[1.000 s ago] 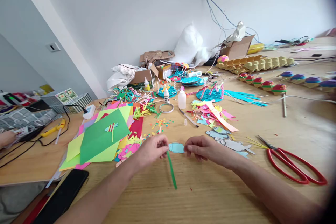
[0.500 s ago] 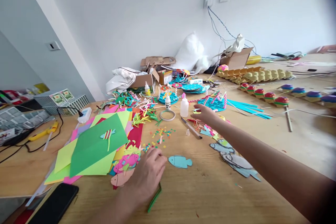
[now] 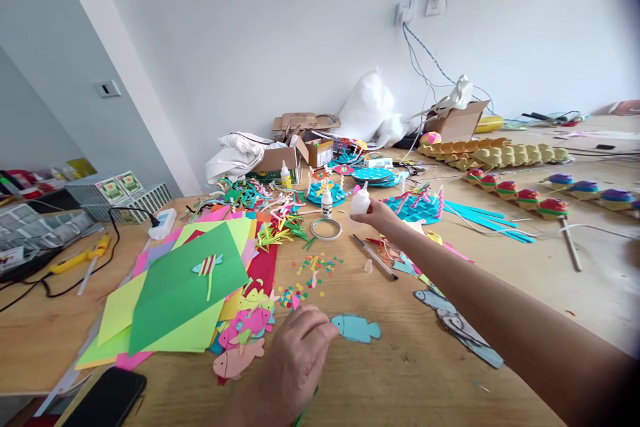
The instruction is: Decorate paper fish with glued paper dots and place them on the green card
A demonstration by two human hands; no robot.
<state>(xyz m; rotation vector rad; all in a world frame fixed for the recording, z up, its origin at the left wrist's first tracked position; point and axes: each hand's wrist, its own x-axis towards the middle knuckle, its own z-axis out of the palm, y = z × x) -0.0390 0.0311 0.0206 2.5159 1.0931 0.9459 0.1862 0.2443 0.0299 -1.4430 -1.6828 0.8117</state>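
My right hand (image 3: 376,215) reaches across the table with its fingers closed around a white squeeze bottle (image 3: 360,201), its pale nozzle pointing up. Close to me, my left hand (image 3: 303,353) is closed in a pinch. A green strip (image 3: 300,419) sticks out below it, mostly hidden by the hand. Just right of the left fingertips lies a blue paper fish (image 3: 356,328). Pink and peach paper fish (image 3: 239,359) lie to the left of that hand. Small coloured paper dots (image 3: 291,295) are scattered beyond it.
A small labelled bottle (image 3: 327,203), a roll of tape (image 3: 326,229) and a pen (image 3: 375,257) lie mid-table. Coloured sheets (image 3: 187,287) and a phone (image 3: 105,397) are on the left. Grey-blue fish (image 3: 463,327) lie under my right forearm; painted egg-carton pieces (image 3: 527,198) stand beyond.
My right hand has taken hold of the squeeze bottle, which stood on the table, and lifted it slightly. The left hand stays pinched near the blue fish. The view has shifted a little.
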